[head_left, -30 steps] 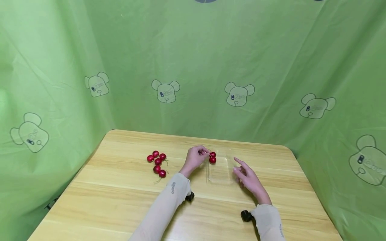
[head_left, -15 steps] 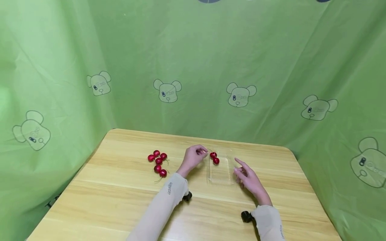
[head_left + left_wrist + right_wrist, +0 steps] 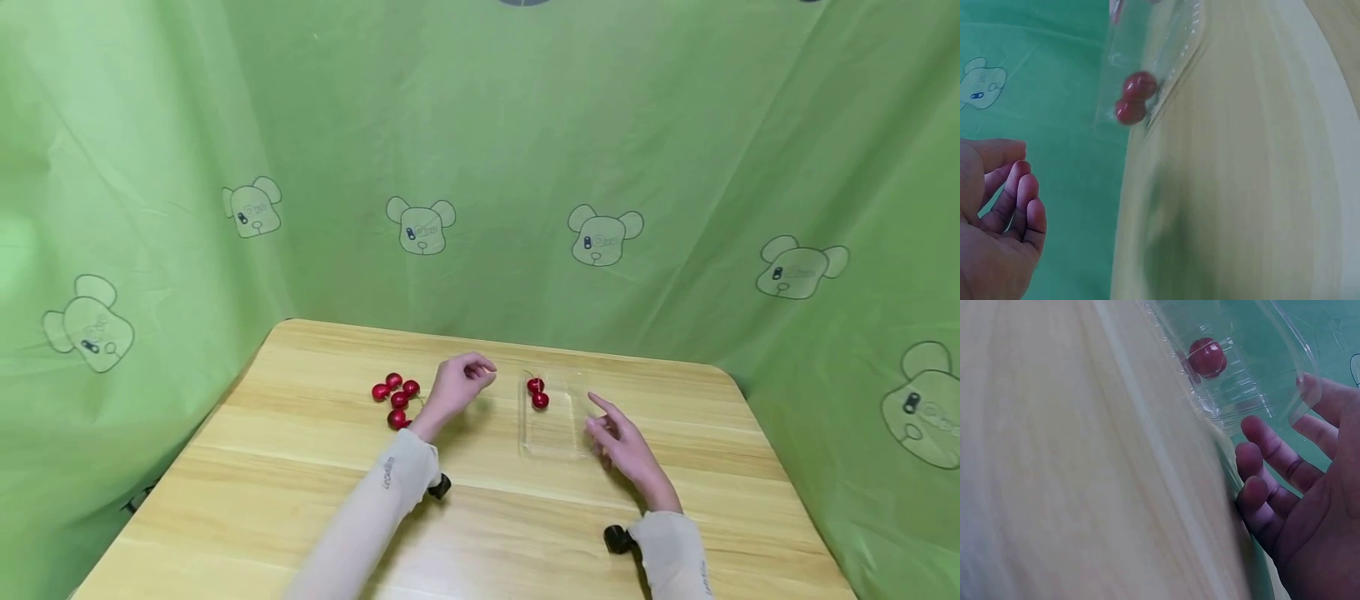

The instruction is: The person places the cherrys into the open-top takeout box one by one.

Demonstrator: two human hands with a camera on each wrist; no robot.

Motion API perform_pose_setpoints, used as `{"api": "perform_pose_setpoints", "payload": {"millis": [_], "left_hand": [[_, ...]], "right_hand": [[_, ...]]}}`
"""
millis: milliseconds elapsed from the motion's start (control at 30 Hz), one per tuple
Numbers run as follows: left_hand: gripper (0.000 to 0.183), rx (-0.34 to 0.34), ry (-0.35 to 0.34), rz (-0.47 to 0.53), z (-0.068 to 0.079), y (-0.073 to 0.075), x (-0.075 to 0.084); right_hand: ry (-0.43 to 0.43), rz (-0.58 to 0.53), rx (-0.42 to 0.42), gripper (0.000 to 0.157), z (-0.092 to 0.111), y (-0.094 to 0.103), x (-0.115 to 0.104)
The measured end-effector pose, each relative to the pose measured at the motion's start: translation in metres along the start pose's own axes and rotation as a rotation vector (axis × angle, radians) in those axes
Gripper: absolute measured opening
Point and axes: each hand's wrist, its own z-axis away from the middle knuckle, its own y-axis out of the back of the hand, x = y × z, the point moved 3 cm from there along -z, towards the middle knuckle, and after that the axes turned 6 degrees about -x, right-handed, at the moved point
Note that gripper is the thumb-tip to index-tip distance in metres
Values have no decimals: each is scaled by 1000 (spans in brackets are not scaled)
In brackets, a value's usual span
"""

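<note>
My left hand (image 3: 457, 387) is over the table between the loose cherries and a clear plastic box. Its fingers (image 3: 1007, 206) are loosely bent toward the thumb, with nothing held. Two red cherries (image 3: 540, 401) with stems lie in the far left part of the clear plastic box (image 3: 553, 437). At the box's right side is my right hand (image 3: 626, 450), fingers relaxed and spread. In the right wrist view its fingertips (image 3: 1254, 428) are right at the box's edge. Several loose cherries (image 3: 400, 401) sit left of my left hand, one partly hidden by that wrist.
The wooden table (image 3: 495, 517) has rounded far corners. A green curtain (image 3: 480, 275) printed with bear heads hangs behind it and along both sides. Black wrist cameras (image 3: 618, 539) are strapped below both sleeves, close over the table.
My left hand let go of the cherries in the box and moved left, away from it. The two cherries settled slightly rightward. My right hand stayed beside the box.
</note>
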Motion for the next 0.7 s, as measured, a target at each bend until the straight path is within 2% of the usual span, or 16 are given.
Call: {"api": "perform_pose_setpoints", "payload": {"millis": [367,600,700], "left_hand": [[12,-11,36,-49,34,50,-9],[14,-8,66,-85,67,81,-17],[16,-28,80,-115,80,92,-24]], "right_hand": [[-16,-16,9,61,2,1,1],[-2,-12,2,61,2,0,1],[11,-8,-2,62,1,0,1]]}}
